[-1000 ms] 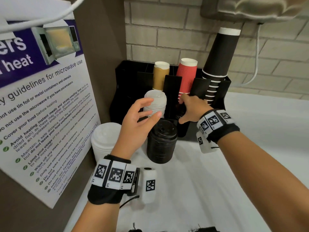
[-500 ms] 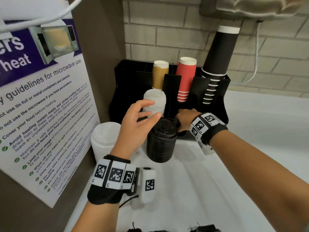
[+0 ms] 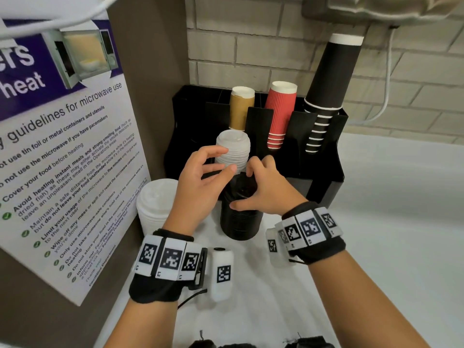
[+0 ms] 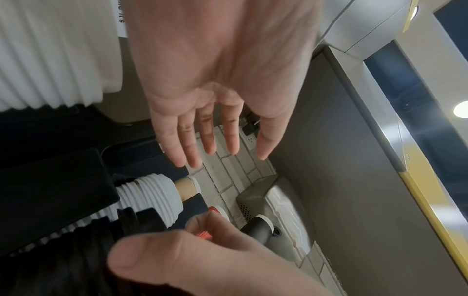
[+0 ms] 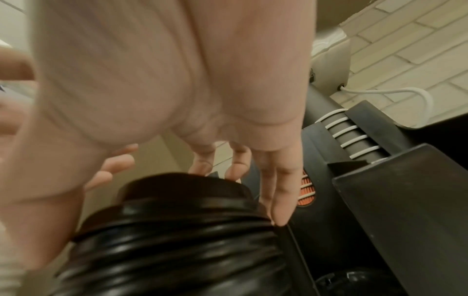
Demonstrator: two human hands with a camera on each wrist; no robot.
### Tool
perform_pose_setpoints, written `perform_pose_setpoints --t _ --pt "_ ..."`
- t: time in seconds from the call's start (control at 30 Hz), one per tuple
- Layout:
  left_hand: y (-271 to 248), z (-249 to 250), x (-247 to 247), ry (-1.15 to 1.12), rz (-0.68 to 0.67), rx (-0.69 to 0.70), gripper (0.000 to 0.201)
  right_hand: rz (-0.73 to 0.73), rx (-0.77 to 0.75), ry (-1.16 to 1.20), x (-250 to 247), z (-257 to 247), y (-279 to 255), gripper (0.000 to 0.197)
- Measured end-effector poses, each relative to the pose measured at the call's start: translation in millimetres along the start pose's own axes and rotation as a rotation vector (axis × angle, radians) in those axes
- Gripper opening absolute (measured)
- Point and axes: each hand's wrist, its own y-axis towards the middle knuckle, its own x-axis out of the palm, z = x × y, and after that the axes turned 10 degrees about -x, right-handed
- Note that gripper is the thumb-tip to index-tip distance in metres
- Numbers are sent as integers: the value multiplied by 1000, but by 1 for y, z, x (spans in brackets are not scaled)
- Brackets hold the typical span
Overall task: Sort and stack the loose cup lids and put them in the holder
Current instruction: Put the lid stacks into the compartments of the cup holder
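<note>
The right hand (image 3: 266, 189) curls over the top of the black lid stack (image 3: 239, 217), thumb on the near side and fingers (image 5: 278, 192) draped down the far side, gripping it. The left hand (image 3: 200, 182) hovers just left of the same stack, fingers spread and relaxed, holding nothing. The black stack stands on the white bench (image 3: 376, 222) just in front of the black holder (image 3: 324, 177), which sits against the brick wall at the bench's back edge. A smaller white lid stack (image 3: 234, 149) stands in the holder's front compartment; brown cups (image 3: 242, 109), red cups (image 3: 280, 114) and black cups (image 3: 326, 86) stand behind it. A larger white lid stack (image 3: 154, 204) sits near the bench's left edge, beside the microwave poster (image 3: 62, 151)
</note>
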Motion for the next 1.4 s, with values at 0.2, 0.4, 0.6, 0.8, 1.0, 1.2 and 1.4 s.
perform_pose_setpoints --t 0.2,0.4,0.6,0.8,1.0,1.2,1.4 --pt "0 1 0 14 7 -3 31 -21 -2 -4 8 1 1 64" --pt "-2 2 -2 -5 28 4 31 122 -3 126 -4 1 0 57" --pt "-3 -2 5 -8 -236 -94 94 275 -35 544 -26 -17 -5 35" --pt "-2 -9 11 -58 -263 -19 97 54 -116 714 -28 -32 -10 46" --pt "-1 -9 9 -58 -237 22 95 20 -73 794 -38 -23 -11 45" --pt "-2 -9 10 -18 -230 15 94 25 -86 827 -44 -19 -16 42" --pt "-2 -9 11 -30 -239 25 97 61 -132 782 -48 -21 -21 58"
